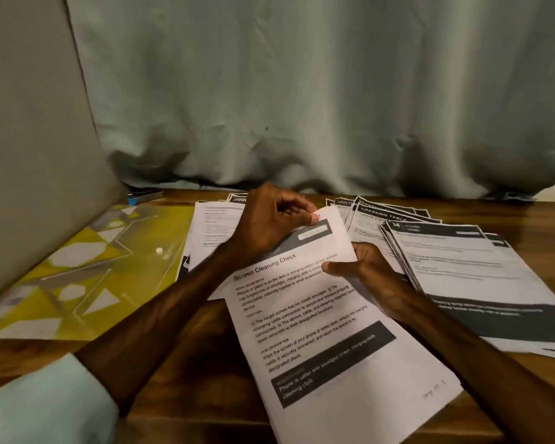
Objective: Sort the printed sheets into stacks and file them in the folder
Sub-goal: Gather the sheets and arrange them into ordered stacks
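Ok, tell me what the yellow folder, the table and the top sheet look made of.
The yellow folder looks like glossy, seemingly translucent plastic: glare streaks, snap button. The table seems wood or veneer: brown grain lines, slight sheen. The top sheet is thin matt printer paper: no glare, black print.

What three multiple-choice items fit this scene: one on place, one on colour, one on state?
1. Where does the folder lie? A. left of the held sheets B. right of them C. on them
2. Which colour is the folder? A. red B. yellow C. black
3. What does the left hand do? A. lies flat B. holds a pen C. pinches the sheets' top corner
Answers: A, it shows left of them; B, its pattern is yellow; C, thumb and fingers close on the corner.
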`<state>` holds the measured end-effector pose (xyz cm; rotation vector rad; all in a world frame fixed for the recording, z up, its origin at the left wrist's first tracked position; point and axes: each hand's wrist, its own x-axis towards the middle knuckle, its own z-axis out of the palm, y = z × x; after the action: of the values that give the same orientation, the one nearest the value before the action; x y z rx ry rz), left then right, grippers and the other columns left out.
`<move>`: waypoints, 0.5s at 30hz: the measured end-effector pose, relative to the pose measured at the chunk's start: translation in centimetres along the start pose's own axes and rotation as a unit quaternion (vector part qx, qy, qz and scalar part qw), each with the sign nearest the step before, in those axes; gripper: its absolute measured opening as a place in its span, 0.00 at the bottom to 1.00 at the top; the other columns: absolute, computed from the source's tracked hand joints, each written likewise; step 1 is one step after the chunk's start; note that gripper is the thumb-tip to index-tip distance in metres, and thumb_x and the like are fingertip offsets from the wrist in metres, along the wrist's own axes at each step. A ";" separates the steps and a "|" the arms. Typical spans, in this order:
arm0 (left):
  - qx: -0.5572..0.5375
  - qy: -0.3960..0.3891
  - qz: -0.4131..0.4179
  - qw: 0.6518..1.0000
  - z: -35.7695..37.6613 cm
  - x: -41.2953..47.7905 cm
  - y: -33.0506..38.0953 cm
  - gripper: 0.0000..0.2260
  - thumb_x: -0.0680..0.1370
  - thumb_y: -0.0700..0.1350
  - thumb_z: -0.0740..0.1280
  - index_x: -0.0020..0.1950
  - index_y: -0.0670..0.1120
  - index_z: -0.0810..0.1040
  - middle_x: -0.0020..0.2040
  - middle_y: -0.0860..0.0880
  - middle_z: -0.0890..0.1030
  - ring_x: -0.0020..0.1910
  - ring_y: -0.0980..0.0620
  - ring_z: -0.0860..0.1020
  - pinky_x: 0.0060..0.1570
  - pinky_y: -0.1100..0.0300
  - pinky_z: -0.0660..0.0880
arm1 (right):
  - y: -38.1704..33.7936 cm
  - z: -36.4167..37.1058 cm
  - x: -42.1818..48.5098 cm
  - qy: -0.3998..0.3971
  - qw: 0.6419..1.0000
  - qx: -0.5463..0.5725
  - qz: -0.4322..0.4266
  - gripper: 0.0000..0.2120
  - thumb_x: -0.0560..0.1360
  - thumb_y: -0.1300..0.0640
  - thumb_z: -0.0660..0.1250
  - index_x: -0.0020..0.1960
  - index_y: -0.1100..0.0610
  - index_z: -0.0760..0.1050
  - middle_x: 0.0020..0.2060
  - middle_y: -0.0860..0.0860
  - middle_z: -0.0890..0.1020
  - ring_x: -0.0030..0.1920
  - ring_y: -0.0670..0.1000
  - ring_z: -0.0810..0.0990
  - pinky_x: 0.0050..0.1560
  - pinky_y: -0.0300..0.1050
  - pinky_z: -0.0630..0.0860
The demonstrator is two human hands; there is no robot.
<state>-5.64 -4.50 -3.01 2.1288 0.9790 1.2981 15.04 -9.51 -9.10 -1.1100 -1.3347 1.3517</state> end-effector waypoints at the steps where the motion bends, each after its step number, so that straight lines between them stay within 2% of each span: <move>1: 0.015 0.009 0.005 1.000 0.3 -0.1 -0.2 0.08 0.72 0.43 0.80 0.49 0.45 0.88 0.42 0.53 0.87 0.39 0.54 0.85 0.44 0.57 0.83 | 0.1 0.0 0.0 0.004 1.000 -0.002 0.000 0.19 0.74 0.66 0.71 0.64 0.62 0.77 0.57 0.57 0.86 0.57 0.61 0.85 0.60 0.56 0.80; 3: 0.056 0.019 0.035 0.998 0.5 -0.2 -0.4 0.05 0.73 0.44 0.79 0.49 0.47 0.89 0.42 0.55 0.87 0.39 0.56 0.84 0.44 0.56 0.82 | 0.1 0.1 0.0 0.009 1.000 -0.007 0.000 0.19 0.74 0.64 0.71 0.64 0.62 0.77 0.56 0.56 0.86 0.56 0.60 0.85 0.59 0.55 0.80; 5: 0.102 0.037 0.094 0.990 0.7 -0.6 -0.6 0.04 0.75 0.46 0.77 0.49 0.49 0.88 0.44 0.56 0.87 0.41 0.58 0.84 0.46 0.53 0.81 | 0.0 0.1 0.0 0.015 1.000 0.001 0.002 0.18 0.74 0.65 0.71 0.63 0.61 0.77 0.55 0.57 0.86 0.54 0.59 0.86 0.53 0.52 0.82; 8: 0.211 0.089 0.206 0.951 1.1 -1.5 -1.3 0.04 0.78 0.47 0.74 0.50 0.48 0.86 0.55 0.51 0.86 0.54 0.51 0.84 0.56 0.51 0.79 | -0.1 0.2 0.1 0.024 1.000 0.014 0.003 0.16 0.75 0.67 0.69 0.63 0.64 0.77 0.54 0.58 0.86 0.52 0.59 0.86 0.47 0.47 0.83; 10: 0.234 0.093 0.261 0.932 1.4 -2.0 -1.5 0.04 0.78 0.44 0.73 0.50 0.44 0.86 0.62 0.47 0.83 0.62 0.47 0.80 0.62 0.52 0.76 | -0.1 0.3 0.1 0.027 0.999 0.019 0.001 0.15 0.76 0.69 0.69 0.63 0.65 0.77 0.53 0.58 0.87 0.51 0.58 0.87 0.45 0.45 0.83; 12: 0.246 0.102 0.288 0.920 1.5 -2.1 -1.6 0.04 0.79 0.43 0.73 0.50 0.43 0.85 0.62 0.47 0.83 0.62 0.46 0.78 0.62 0.52 0.74 | -0.2 0.3 0.0 0.020 1.000 0.022 0.003 0.14 0.76 0.70 0.67 0.62 0.65 0.77 0.52 0.58 0.87 0.50 0.58 0.87 0.44 0.44 0.83; 15: 0.275 0.116 0.291 0.909 1.1 -2.1 -1.9 0.06 0.80 0.46 0.73 0.51 0.43 0.84 0.57 0.47 0.84 0.58 0.45 0.79 0.57 0.50 0.76 | -0.1 0.4 0.0 0.024 1.000 0.013 0.008 0.15 0.76 0.68 0.68 0.63 0.64 0.78 0.54 0.59 0.86 0.54 0.62 0.86 0.51 0.51 0.83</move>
<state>-5.90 -4.85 -6.02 2.9092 0.9102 1.7390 14.69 -9.61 -8.96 -1.1302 -1.2740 1.3422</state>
